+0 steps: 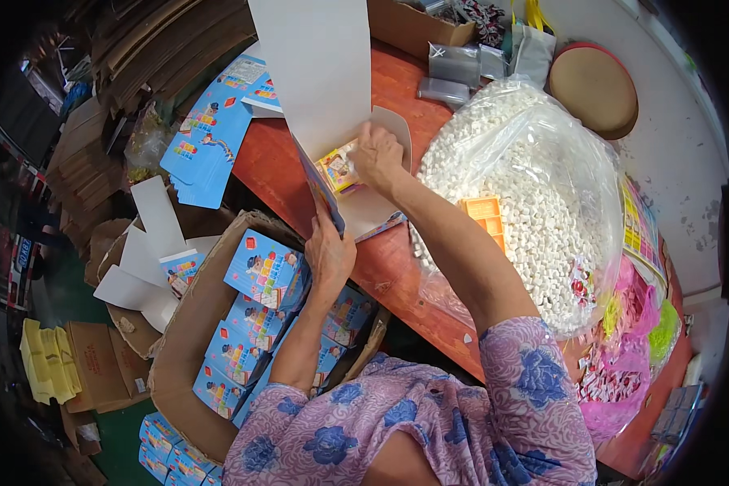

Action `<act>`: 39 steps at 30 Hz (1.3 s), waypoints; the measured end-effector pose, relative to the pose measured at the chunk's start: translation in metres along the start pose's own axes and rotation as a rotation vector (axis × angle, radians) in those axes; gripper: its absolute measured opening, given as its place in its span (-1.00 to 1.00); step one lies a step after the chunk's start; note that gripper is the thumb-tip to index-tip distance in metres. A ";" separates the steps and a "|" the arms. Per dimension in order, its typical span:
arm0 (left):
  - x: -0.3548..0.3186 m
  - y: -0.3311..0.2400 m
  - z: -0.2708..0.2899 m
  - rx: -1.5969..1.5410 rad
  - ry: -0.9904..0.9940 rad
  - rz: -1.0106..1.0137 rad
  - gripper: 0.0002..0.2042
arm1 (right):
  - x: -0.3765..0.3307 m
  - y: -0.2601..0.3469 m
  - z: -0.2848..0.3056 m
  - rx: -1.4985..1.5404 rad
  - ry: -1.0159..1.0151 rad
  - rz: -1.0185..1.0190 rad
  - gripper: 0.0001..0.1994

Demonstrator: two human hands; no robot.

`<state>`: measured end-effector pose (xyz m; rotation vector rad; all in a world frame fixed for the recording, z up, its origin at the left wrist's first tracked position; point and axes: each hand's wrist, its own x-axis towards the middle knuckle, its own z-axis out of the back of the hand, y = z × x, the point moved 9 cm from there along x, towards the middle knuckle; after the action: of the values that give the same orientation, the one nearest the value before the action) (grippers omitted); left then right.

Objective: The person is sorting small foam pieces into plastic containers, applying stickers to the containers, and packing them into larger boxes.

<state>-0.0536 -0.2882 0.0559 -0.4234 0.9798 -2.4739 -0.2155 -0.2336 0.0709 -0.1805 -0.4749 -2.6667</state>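
Pinching a white-lined blue cardboard box (324, 89) is the left hand (330, 257); the right hand (377, 155) bunches at a yellow rectangular packet (337, 169), grip unclear.

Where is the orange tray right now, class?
In the head view, right of centre, the orange tray lies on the white pieces, beside the right forearm.

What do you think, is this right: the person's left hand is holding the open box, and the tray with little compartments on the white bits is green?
Not quite: the tray is orange, not green, as the head view shows. It does lie on the white bits, and the person's left hand is holding the open box.
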 end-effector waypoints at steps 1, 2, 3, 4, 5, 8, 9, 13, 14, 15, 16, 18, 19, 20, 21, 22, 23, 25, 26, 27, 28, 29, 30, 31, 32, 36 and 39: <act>0.000 0.001 -0.001 -0.001 0.003 0.000 -0.42 | -0.001 -0.001 -0.004 -0.002 0.001 -0.002 -0.56; 0.000 0.000 0.000 0.001 -0.010 -0.012 -0.42 | -0.002 0.003 -0.006 0.023 -0.024 0.020 -0.60; 0.001 0.000 0.002 0.003 -0.024 -0.024 -0.42 | -0.002 0.005 -0.006 0.048 -0.049 0.042 -0.63; 0.001 0.001 0.003 0.003 -0.026 -0.024 -0.42 | -0.002 0.004 -0.008 0.048 -0.049 0.044 -0.63; 0.001 0.001 0.003 0.001 -0.016 -0.042 -0.41 | -0.005 0.007 -0.008 0.071 -0.012 0.087 -0.67; -0.004 -0.002 0.001 0.039 -0.007 -0.093 -0.38 | -0.010 0.000 -0.040 0.036 0.072 0.213 -0.74; 0.000 -0.005 -0.001 0.076 -0.016 -0.117 -0.35 | -0.009 0.005 -0.047 -0.024 0.123 0.306 -0.76; 0.001 0.004 0.004 0.113 -0.029 -0.056 -0.37 | -0.023 0.021 -0.005 -0.146 -0.147 0.256 -0.80; 0.003 -0.001 0.007 0.112 -0.064 -0.086 -0.37 | -0.023 0.022 -0.006 -0.146 -0.146 0.254 -0.80; 0.004 -0.005 0.010 0.111 -0.099 -0.116 -0.37 | -0.022 0.024 -0.006 -0.147 -0.168 0.284 -0.81; 0.003 -0.006 0.009 0.111 -0.096 -0.116 -0.37 | -0.023 0.026 -0.006 -0.147 -0.189 0.313 -0.82; 0.005 -0.006 0.007 0.124 -0.081 -0.110 -0.37 | -0.025 0.024 -0.014 -0.138 -0.053 0.347 -0.82; 0.006 -0.005 0.006 0.124 -0.079 -0.108 -0.37 | -0.028 0.024 -0.025 -0.129 0.081 0.378 -0.82; 0.006 -0.004 0.008 0.119 -0.086 -0.115 -0.37 | -0.032 0.027 -0.023 -0.125 0.089 0.379 -0.82; 0.005 -0.003 0.010 0.114 -0.093 -0.123 -0.37 | -0.038 0.034 -0.020 -0.126 0.079 0.427 -0.81; 0.003 0.000 0.011 0.118 -0.091 -0.115 -0.37 | -0.045 0.041 -0.019 -0.126 0.070 0.476 -0.80; 0.004 -0.002 0.009 0.114 -0.079 -0.122 -0.36 | -0.048 0.042 -0.021 -0.127 0.069 0.469 -0.80; 0.005 -0.003 0.007 0.110 -0.064 -0.132 -0.36 | -0.050 0.048 -0.023 -0.524 -0.078 0.444 -0.80; 0.003 -0.001 0.007 0.090 -0.062 -0.143 -0.36 | -0.047 0.048 -0.024 -0.521 -0.078 0.444 -0.80; 0.002 -0.001 0.007 0.071 -0.061 -0.153 -0.35 | -0.043 0.053 -0.018 -0.472 -0.155 0.483 -0.80; 0.002 0.000 0.008 0.073 -0.062 -0.152 -0.35 | -0.043 0.057 -0.013 -0.423 -0.232 0.521 -0.81; 0.004 0.005 0.006 0.056 -0.044 -0.116 -0.36 | -0.043 0.057 -0.017 -0.422 -0.233 0.522 -0.81; 0.005 0.009 0.004 0.038 -0.027 -0.079 -0.37 | -0.042 0.055 -0.019 -0.400 -0.234 0.492 -0.79; 0.006 0.008 0.006 0.038 -0.027 -0.079 -0.37 | -0.041 0.053 -0.021 -0.379 -0.236 0.462 -0.78; 0.008 0.007 0.006 0.046 0.005 -0.043 -0.37 | -0.041 0.050 -0.024 -0.382 -0.238 0.459 -0.78; 0.011 0.005 0.007 -0.018 -0.083 -0.022 -0.36 | -0.038 0.041 -0.024 -0.260 -0.272 0.356 -0.72; 0.010 0.001 0.006 0.005 -0.334 -0.206 -0.34 | -0.051 0.056 -0.002 -0.305 -0.474 0.430 -0.71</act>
<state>-0.0593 -0.2976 0.0608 -0.9432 0.8259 -2.4686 -0.1453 -0.2621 0.0759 -0.9095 -0.1356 -2.2426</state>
